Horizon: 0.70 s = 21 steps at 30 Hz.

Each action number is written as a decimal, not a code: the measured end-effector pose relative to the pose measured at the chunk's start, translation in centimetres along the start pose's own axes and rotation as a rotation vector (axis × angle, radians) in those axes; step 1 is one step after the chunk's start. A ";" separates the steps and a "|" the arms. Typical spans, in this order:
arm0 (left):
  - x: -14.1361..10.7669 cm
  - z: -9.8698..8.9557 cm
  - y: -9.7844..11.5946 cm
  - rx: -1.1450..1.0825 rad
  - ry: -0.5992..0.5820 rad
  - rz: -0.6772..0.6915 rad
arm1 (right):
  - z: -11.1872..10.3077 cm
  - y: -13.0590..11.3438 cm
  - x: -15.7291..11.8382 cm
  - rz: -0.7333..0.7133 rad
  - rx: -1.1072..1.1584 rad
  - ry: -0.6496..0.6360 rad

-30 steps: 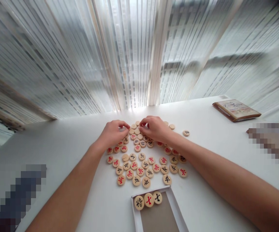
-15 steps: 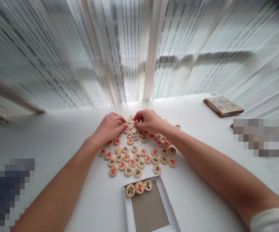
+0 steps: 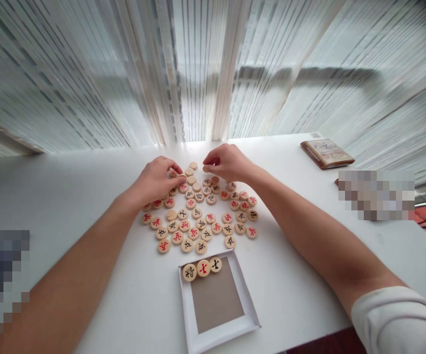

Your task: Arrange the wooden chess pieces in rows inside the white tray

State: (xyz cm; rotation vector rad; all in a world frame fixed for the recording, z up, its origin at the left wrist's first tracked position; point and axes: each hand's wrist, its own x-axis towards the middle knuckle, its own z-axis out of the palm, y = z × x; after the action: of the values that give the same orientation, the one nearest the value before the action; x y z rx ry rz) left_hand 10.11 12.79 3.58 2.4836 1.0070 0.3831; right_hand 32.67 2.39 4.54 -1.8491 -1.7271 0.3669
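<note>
Many round wooden pieces with red or black characters lie spread on the white table, among them a red-marked piece point(image 3: 163, 246) at the near left. Several show blank faces, such as one point(image 3: 172, 215) left of centre. At the back left of the spread, my left hand point(image 3: 161, 178) pinches a wooden piece between thumb and fingers. My right hand point(image 3: 229, 162) holds another piece point(image 3: 207, 168) at its fingertips, at the back right. Nearer me stands a shallow white box point(image 3: 223, 335) with three marked pieces point(image 3: 203, 268) along its far edge.
A brown-edged box point(image 3: 328, 153) lies at the table's back right. Beside it is a blurred-out item point(image 3: 377, 195). Another blurred dark shape point(image 3: 1, 275) is at the left edge. Striped sheer curtains point(image 3: 205, 73) hang behind the table.
The view has shifted, so the table appears higher and further left. My right hand has moved away from my left, toward the back right, with a piece at its fingertips.
</note>
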 end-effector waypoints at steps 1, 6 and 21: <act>0.0 0.0 0.1 -0.002 0.003 -0.010 | 0.0 0.0 0.0 -0.001 -0.001 0.003; -0.1 0.0 0.3 -0.017 0.076 0.030 | 0.2 -0.3 -0.1 -0.010 -0.016 0.004; -0.5 -0.4 0.8 -0.016 0.023 0.106 | -0.2 -1.2 -0.7 -0.099 -0.153 -0.082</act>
State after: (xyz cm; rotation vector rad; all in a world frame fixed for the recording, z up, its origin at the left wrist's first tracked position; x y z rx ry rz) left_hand 10.11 12.06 4.25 2.5305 0.8794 0.4522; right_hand 31.72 1.68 5.29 -1.8685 -1.9414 0.2813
